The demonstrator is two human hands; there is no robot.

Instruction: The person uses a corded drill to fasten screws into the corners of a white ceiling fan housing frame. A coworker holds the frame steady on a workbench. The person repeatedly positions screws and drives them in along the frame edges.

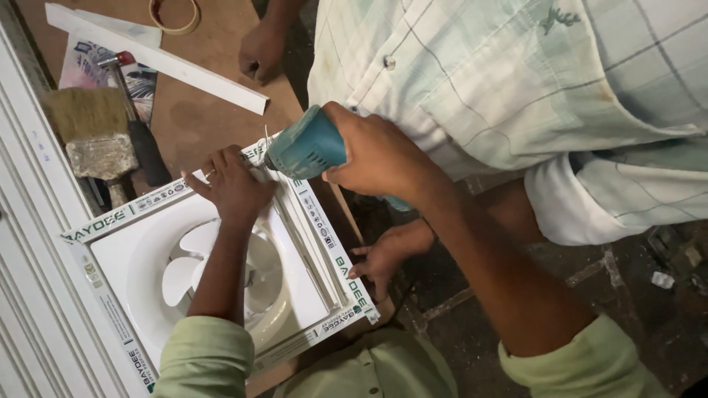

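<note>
Head view: right hand [380,155] grips a teal power drill [306,149] at the corner of a white square fan [221,269] on the brown board [206,110]; left hand [232,188], fingers spread, presses its glossy frame, round curved blades inside

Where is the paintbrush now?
The paintbrush lies at the upper left of the head view, on the board beside the hammer, above the fan.
</note>
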